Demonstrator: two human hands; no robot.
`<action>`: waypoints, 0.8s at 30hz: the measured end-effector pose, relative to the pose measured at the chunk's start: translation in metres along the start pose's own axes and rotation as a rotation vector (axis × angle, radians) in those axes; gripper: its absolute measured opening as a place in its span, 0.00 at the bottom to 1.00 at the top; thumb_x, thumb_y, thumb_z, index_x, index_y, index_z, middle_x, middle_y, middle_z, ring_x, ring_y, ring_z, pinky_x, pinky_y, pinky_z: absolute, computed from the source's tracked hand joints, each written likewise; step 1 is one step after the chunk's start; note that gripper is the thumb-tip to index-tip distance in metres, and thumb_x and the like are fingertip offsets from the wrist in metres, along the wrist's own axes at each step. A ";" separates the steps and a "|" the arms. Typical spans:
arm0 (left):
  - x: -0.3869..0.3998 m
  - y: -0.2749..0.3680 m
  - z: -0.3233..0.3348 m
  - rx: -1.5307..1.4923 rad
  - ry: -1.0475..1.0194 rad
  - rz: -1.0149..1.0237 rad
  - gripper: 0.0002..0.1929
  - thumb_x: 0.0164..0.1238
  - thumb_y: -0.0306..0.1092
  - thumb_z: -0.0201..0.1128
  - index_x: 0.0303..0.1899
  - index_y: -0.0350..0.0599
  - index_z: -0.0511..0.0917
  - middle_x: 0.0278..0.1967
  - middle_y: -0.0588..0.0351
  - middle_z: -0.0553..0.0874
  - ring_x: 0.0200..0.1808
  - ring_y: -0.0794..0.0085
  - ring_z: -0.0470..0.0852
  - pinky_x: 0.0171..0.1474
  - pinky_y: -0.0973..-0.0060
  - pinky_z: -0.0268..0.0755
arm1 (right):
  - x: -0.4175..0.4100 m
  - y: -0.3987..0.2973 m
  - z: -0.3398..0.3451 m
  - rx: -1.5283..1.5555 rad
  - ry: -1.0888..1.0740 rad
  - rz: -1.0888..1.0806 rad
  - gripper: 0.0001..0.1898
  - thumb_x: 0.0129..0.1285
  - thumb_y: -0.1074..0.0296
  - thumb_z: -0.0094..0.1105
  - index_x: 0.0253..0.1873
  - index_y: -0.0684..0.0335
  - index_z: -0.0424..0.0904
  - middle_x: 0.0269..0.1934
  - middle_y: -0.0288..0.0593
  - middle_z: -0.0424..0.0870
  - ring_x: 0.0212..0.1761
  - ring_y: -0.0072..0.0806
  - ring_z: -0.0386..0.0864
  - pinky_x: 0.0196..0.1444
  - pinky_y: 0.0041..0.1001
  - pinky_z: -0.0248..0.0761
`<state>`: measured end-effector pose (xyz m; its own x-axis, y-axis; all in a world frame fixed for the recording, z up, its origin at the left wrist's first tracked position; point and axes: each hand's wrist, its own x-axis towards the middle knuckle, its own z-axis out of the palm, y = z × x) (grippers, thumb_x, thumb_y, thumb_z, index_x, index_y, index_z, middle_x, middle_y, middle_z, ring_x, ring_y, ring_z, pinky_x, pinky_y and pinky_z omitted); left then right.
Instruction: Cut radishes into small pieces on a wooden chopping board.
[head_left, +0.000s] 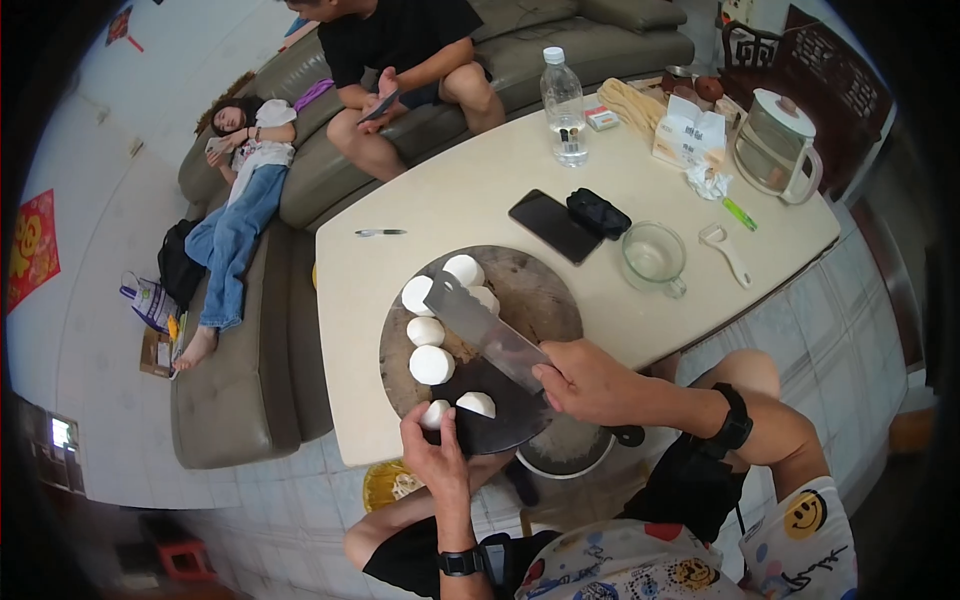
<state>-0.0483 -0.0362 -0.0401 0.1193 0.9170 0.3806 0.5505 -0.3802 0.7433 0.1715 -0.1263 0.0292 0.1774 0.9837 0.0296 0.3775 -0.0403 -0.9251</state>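
My right hand (581, 381) grips the handle end of a steel cleaver (491, 337). The broad blade points up and left over a round wooden chopping board (540, 292) and partly hides a white piece behind it. Between thumb and fingers of my left hand (439, 454) is a cut piece of peeled white vegetable (435, 415), near the board's front edge. A half-round piece (476, 405) lies just right of it, on a dark area of the board. Several rounded white chunks (432, 365) stand along the board's left and far side.
On the table (360, 300) are a pen (381, 232), phone (555, 225), black case (598, 213), glass cup (652, 259), peeler (726, 255), water bottle (564, 112) and glass jug (776, 150). A pan (566, 448) and yellow-lined bin (384, 484) sit below the edge. Two people occupy the sofa (255, 360).
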 end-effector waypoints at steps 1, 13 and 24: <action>0.004 0.001 0.000 0.011 -0.036 0.062 0.15 0.57 0.27 0.70 0.44 0.36 0.77 0.40 0.51 0.81 0.40 0.66 0.78 0.45 0.73 0.70 | -0.001 0.000 0.000 0.002 -0.001 -0.017 0.12 0.66 0.68 0.49 0.33 0.73 0.69 0.25 0.62 0.75 0.29 0.58 0.75 0.34 0.45 0.66; 0.011 0.031 -0.015 0.273 -0.366 0.671 0.24 0.47 0.21 0.69 0.51 0.42 0.80 0.50 0.50 0.81 0.52 0.54 0.77 0.55 0.61 0.68 | -0.014 0.012 0.000 -0.113 0.010 -0.081 0.12 0.69 0.70 0.48 0.31 0.69 0.67 0.17 0.47 0.76 0.18 0.35 0.77 0.23 0.33 0.68; -0.006 0.035 0.046 0.045 -0.069 0.429 0.12 0.53 0.21 0.69 0.40 0.39 0.78 0.38 0.48 0.82 0.38 0.55 0.81 0.41 0.66 0.74 | -0.033 -0.011 -0.018 -0.431 -0.084 -0.145 0.10 0.65 0.68 0.51 0.36 0.70 0.68 0.18 0.55 0.76 0.22 0.52 0.77 0.26 0.43 0.69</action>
<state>0.0083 -0.0498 -0.0419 0.3988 0.6837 0.6111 0.4743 -0.7241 0.5007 0.1776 -0.1613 0.0455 0.0269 0.9947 0.0996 0.7398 0.0472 -0.6711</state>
